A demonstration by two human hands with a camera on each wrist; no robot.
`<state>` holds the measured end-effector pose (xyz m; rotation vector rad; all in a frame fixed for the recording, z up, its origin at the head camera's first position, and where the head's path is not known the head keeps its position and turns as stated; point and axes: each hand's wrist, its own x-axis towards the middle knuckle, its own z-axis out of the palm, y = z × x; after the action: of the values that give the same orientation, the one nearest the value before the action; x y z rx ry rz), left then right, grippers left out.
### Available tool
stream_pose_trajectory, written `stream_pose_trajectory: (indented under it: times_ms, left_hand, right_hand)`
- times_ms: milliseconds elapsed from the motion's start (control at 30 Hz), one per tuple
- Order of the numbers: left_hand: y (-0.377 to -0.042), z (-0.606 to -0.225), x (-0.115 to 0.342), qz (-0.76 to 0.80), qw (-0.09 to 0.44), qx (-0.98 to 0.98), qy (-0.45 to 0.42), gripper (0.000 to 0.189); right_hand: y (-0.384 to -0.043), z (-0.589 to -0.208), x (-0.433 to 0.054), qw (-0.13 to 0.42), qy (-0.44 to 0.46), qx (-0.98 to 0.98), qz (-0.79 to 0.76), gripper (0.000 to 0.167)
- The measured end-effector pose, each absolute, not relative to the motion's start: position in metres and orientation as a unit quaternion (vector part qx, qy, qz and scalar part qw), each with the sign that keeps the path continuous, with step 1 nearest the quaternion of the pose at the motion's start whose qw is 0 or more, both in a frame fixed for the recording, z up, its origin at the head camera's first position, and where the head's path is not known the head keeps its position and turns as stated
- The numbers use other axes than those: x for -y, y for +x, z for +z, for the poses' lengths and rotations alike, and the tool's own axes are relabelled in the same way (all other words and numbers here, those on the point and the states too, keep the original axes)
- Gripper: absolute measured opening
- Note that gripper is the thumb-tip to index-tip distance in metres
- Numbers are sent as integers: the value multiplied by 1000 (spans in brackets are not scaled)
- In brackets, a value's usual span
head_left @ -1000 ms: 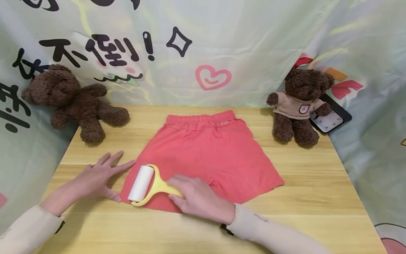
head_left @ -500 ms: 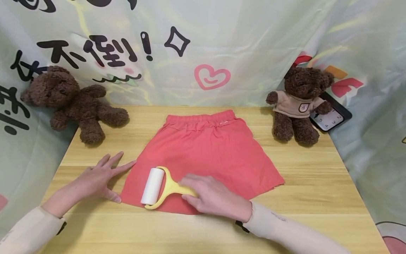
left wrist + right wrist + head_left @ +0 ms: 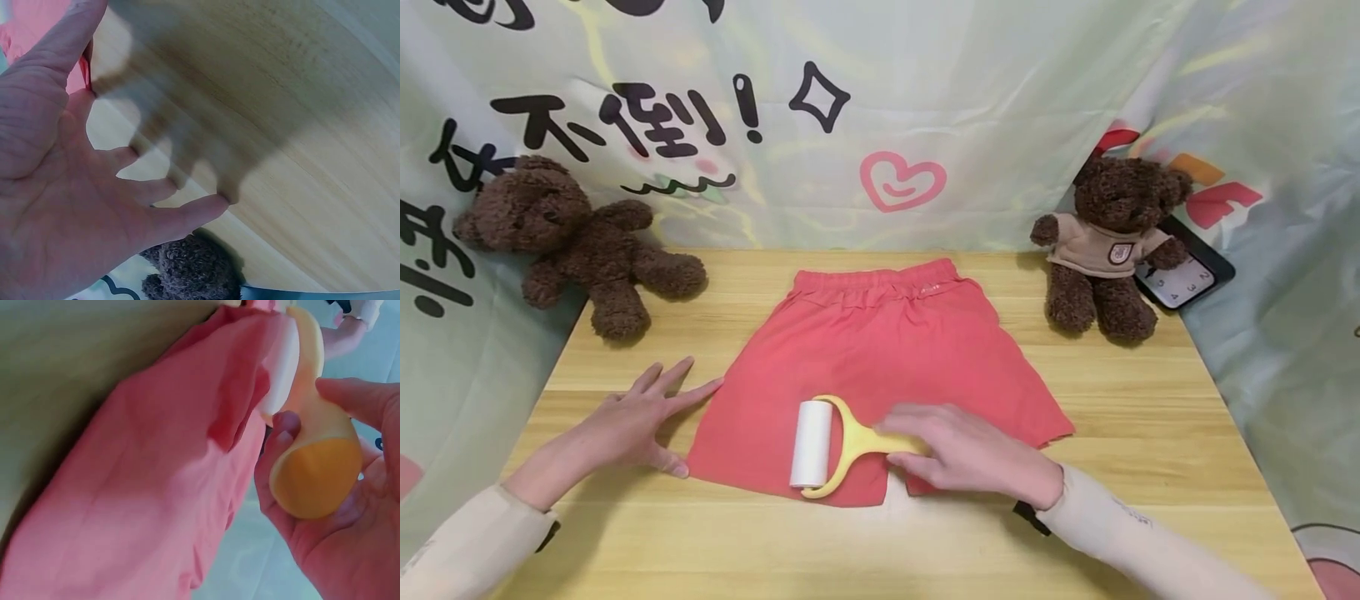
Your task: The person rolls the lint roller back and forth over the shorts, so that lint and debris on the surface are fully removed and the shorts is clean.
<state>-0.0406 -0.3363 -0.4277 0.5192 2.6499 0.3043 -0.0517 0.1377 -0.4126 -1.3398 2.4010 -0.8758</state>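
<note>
A pair of coral-red shorts [image 3: 880, 350] lies flat on the wooden table, waistband toward the back. My right hand [image 3: 970, 450] grips the yellow handle of a lint roller [image 3: 857, 442], whose white cylinder rests on the leg at the left, close to the hem. In the right wrist view the fingers and thumb wrap the lint roller's handle [image 3: 315, 475], with the shorts [image 3: 144, 469] beside it. My left hand [image 3: 628, 425] has its fingers spread on the table, index fingertip and thumb tip at the shorts' left edge. The left wrist view shows that palm [image 3: 69, 187] holding nothing.
A brown teddy bear [image 3: 602, 250] leans at the back left of the table [image 3: 1135, 467]. Another bear in a beige shirt [image 3: 1097, 250] sits at the back right, against a dark-framed clock [image 3: 1183, 279]. Printed cloth [image 3: 985, 100] hangs behind and along both sides.
My right hand has drawn the lint roller rightward across the lower part of the left leg. The gap between the legs now shows at the hem. My left hand stays in place.
</note>
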Motion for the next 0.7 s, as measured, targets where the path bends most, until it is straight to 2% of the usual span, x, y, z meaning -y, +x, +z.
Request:
stream_pose_trajectory:
  times_ms: [233,567,700]
  left_hand:
    - [-41,-428,338,108,209,-952,194,128]
    - [-41,-428,337,104,206,-953,194,128]
    - [-41,-428,338,103,203,-954,195,129]
  right_hand:
    - [-61,-413,-164,120,-479,-816,-300,28]
    - [-75,-405,-202,147,-492,-802,-305,34]
    - [-79,-400,-213,149,-499,-797,-306,29]
